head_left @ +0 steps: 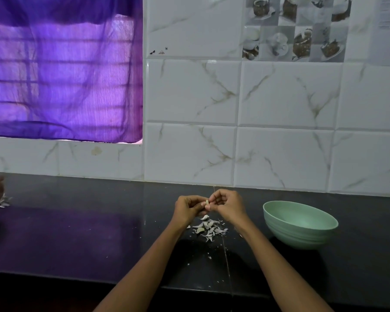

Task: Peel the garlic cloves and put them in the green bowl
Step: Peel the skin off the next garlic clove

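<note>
Now, counter: one dark counter (pixel 77 233) under everything, against a tiled wall (pixel 279 97).
Bowl: one green bowl (pixel 300 224), right of the hands; its inside is hidden, so cloves in it cannot be counted.
Hands: left hand (pixel 187 209) and right hand (pixel 229 204), fingers curled, both pinching the same clove.
Peels: one loose pile of skins (pixel 208 228) on the counter below the hands.
Clove: one garlic clove (pixel 207 202), held between the fingertips above the pile.
Handling: probably light, firm, slick once bare; best pinched at the ends, papery skin pulled off sideways.
</note>
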